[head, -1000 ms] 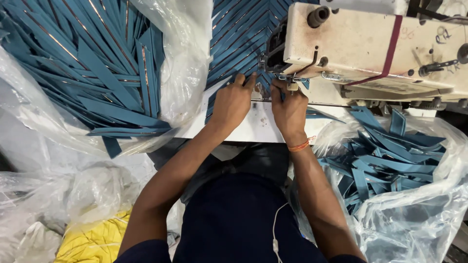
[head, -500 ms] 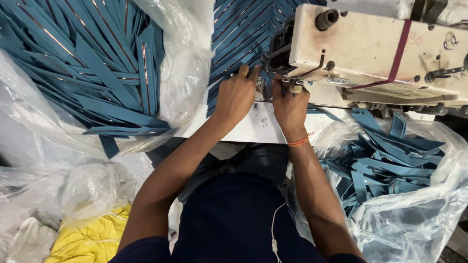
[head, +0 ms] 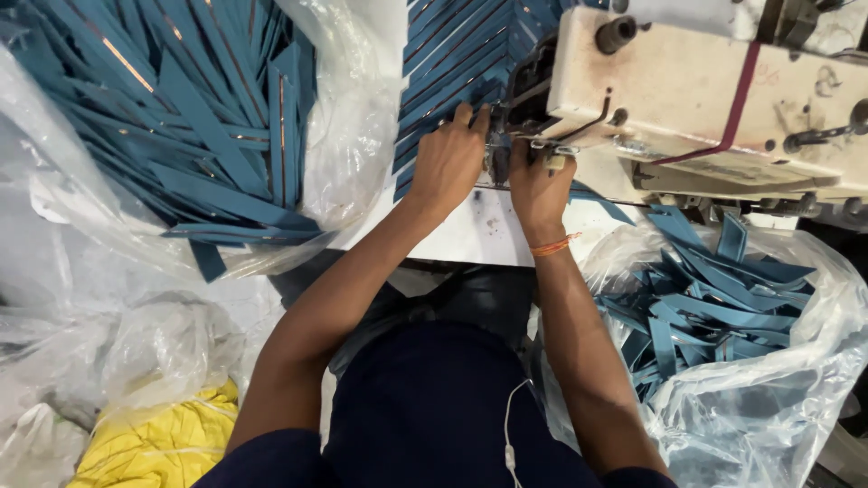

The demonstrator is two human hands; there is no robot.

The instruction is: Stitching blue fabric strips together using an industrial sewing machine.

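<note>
We press our left hand (head: 449,163) and right hand (head: 535,181), fingers curled on a blue strip (head: 592,194) at the sewing machine (head: 723,99) needle; fingertips that close risk a puncture.

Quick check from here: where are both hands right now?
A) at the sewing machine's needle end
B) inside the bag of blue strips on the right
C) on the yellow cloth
A: the left hand and right hand sit side by side against the sewing machine, clear of the bag of blue strips and the yellow cloth.
</note>
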